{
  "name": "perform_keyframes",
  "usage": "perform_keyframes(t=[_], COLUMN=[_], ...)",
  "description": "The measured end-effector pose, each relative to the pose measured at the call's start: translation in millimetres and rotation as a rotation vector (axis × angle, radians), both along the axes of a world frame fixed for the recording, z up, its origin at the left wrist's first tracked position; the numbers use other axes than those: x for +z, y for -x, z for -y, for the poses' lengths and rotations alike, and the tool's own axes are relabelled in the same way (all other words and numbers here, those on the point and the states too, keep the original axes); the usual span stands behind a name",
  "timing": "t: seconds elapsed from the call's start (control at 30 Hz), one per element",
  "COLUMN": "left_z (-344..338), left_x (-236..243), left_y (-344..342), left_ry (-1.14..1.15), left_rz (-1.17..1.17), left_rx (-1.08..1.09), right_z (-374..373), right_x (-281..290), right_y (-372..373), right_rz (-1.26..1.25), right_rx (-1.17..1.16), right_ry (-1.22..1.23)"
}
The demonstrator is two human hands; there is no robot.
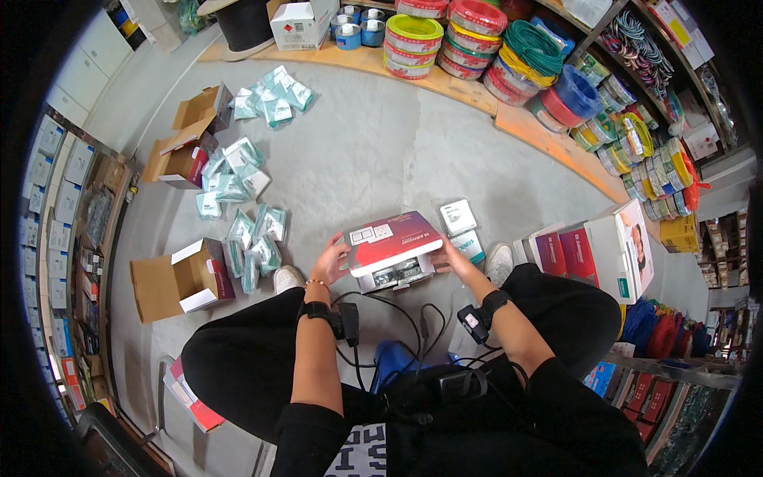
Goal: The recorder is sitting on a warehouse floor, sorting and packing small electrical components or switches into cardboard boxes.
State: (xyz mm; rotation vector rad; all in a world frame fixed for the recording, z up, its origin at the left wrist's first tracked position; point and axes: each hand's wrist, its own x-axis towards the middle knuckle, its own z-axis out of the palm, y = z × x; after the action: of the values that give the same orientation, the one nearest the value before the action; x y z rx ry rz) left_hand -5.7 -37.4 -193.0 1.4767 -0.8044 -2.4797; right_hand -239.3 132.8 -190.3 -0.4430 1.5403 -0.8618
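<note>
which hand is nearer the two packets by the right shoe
Right. The right hand, on the right end of the red and white box, is close to the packets; the left hand, on its left end, is farther.

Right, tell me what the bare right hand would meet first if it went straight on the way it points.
Most likely the red and white rectangular cardboard box: the bare right hand is at its right end, pointing into it. Exact depth is hard to judge here.
</note>
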Motion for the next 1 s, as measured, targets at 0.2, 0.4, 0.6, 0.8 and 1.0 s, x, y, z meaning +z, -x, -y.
perform_keyframes(t=[0.2,0.4,0.6,0.8,1.0], left_z=[-12,-23,-39,-39,-48], left_x=[1,-45,-46,-15,4], left_y=[-5,-5,-14,-29,-28], left_ry=[0.133,0.474,0.6,0.205,0.025], left_rz=[0.197,0.448,0.618,0.586,0.221], left_rx=[-0.07,-0.246,-0.259,-0.453,-0.348], right_z=[2,-3,-11,-6,3], right_x=[30,-9,0,-12,-16], right_y=[1,-2,-19,-10,-11], right_rz=[0.135,-0.226,-0.879,-0.405,-0.278], right_rx=[0.07,0.223,0.318,0.126,-0.058], right_ry=[-0.042,-0.112,-0.177,-0.246,-0.249])
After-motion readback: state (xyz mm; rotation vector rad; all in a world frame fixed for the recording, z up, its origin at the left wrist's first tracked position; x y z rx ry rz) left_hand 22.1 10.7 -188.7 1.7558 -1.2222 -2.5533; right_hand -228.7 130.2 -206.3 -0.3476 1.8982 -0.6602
